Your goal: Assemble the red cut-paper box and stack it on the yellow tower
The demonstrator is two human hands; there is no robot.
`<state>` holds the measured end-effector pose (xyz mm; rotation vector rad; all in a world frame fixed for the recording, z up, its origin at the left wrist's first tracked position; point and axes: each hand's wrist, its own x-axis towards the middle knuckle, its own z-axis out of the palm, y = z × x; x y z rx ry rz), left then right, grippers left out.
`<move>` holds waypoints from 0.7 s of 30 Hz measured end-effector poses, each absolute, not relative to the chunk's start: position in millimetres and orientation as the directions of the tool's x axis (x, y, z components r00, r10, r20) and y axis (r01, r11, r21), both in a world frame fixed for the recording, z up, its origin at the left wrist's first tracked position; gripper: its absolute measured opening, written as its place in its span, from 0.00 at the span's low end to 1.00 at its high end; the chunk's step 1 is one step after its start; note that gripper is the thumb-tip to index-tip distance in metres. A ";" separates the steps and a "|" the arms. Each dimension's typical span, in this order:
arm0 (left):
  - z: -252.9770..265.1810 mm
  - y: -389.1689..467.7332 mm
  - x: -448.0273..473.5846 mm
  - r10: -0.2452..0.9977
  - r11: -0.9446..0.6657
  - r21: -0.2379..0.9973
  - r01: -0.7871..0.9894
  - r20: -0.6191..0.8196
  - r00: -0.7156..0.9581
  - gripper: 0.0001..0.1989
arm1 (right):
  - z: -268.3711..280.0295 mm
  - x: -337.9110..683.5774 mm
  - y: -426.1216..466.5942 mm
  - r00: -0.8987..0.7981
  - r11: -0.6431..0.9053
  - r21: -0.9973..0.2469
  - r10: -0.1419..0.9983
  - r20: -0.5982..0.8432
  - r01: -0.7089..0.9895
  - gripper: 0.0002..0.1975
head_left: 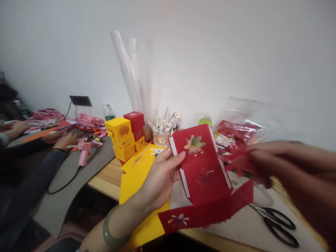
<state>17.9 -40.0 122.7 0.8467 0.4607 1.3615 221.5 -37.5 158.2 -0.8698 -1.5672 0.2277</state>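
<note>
My left hand, with a green bangle on the wrist, grips a red paper box blank by its left edge, thumb on top. Flower shapes are cut through its panels, and white strips run along its side flaps. The lower flaps hang folded over the table edge side. At the right, my right hand is smeared by motion, its fingers closed on a blurred red paper piece. Below that hand, black-handled scissors lie on the table.
Yellow paper lies under my left arm. Stacked yellow boxes, a red box and a basket of pens stand behind. At left, a co-worker's hand is near a pink glue gun. Clear plastic bags lie at right.
</note>
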 end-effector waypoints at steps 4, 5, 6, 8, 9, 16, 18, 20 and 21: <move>122.7 -51.6 32.6 0.970 -0.056 0.715 -0.697 0.203 0.131 0.10 | 162.7 176.2 -55.4 -0.130 0.594 -0.706 0.793 0.595 0.385 0.04; 122.3 -53.9 34.2 0.972 -0.053 0.711 -0.701 0.197 0.126 0.10 | 161.6 173.0 -55.5 -0.115 0.573 -0.720 0.807 0.579 0.391 0.04; 121.9 -55.6 35.1 0.973 -0.042 0.710 -0.703 0.190 0.133 0.11 | 160.4 172.3 -54.7 -0.088 0.561 -0.726 0.811 0.579 0.398 0.04; 120.8 -57.3 35.8 0.973 -0.011 0.711 -0.703 0.170 0.156 0.12 | 158.4 175.0 -52.7 -0.042 0.561 -0.715 0.798 0.602 0.418 0.04; 120.2 -57.3 35.8 0.974 0.002 0.709 -0.706 0.159 0.162 0.12 | 157.7 177.1 -51.9 -0.026 0.560 -0.708 0.792 0.610 0.431 0.04; 116.3 -52.7 36.6 0.975 0.056 0.708 -0.704 0.114 0.191 0.13 | 153.6 179.7 -48.3 -0.011 0.562 -0.627 0.749 0.662 0.539 0.04; 115.3 -52.1 35.6 0.972 0.062 0.711 -0.700 0.117 0.205 0.13 | 152.3 180.1 -47.1 -0.023 0.565 -0.586 0.731 0.682 0.581 0.04; 114.7 -51.5 33.3 0.968 0.066 0.720 -0.691 0.121 0.218 0.12 | 151.9 181.9 -46.1 -0.046 0.577 -0.525 0.700 0.713 0.626 0.04; 114.7 -51.2 31.9 0.967 0.070 0.726 -0.684 0.120 0.226 0.12 | 152.1 183.1 -45.7 -0.062 0.583 -0.492 0.683 0.728 0.647 0.04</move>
